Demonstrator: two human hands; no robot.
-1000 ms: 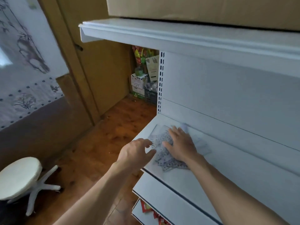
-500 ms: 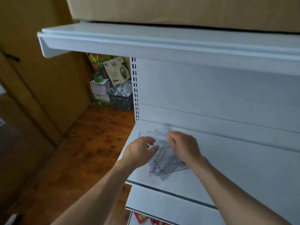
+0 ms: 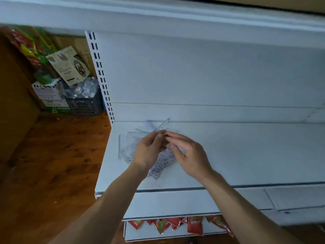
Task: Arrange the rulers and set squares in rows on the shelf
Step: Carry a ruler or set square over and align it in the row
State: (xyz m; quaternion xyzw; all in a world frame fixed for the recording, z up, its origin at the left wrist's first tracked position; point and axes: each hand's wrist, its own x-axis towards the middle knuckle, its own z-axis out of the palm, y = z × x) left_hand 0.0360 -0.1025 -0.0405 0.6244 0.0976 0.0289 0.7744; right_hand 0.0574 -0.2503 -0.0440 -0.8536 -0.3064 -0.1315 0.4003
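Dark crate [image 3: 84,106] on wooden floor [image 3: 52,155] beside white box [image 3: 49,95]; red packets [image 3: 175,224] lower down.

The left hand [image 3: 149,152] and right hand [image 3: 190,155] cover the middle of the pile of rulers and set squares [image 3: 127,152]. Both hands hide the lower end of the lifted ruler [image 3: 165,125]; the right hand's grip is indeterminate. Scale markings are blurred.

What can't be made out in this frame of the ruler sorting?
All in the head view:
1. The pile of rulers and set squares: both hands cover its middle, and clear plastic plus blur prevent a count.
2. The raised ruler: the left hand pinches it, but blur hides whether the right hand grips or only touches it. Its markings are too small to read.
3. The red packets: the shelf hides their tops.
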